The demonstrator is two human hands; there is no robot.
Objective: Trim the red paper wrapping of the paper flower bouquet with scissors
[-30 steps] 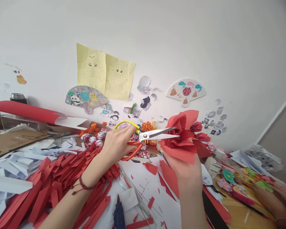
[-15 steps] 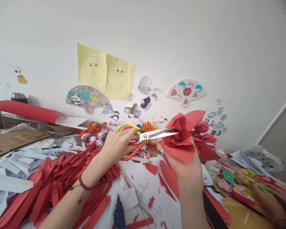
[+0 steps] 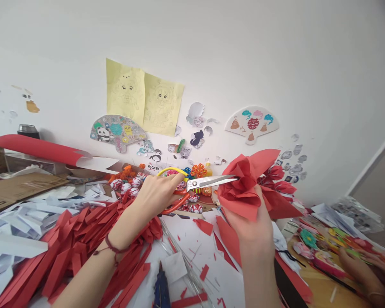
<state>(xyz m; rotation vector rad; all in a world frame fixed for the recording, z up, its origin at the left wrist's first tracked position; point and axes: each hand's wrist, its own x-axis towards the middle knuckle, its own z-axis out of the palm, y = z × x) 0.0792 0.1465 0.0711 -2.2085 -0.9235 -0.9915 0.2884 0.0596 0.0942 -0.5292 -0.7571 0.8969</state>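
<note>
While the red paper flower [image 3: 240, 203] is held above the table [image 3: 321, 293] in the right hand [image 3: 250, 231], the scissors [image 3: 202, 183] are brought nearly closed at its near side.
The blades [image 3: 220, 180], spread wider a moment ago, are almost together, so a snip is probably being made; whether paper is caught cannot be told. The handles [image 3: 179, 206] are gripped by the left hand [image 3: 157, 192], and red strips [image 3: 56, 252] are heaped below.
</note>
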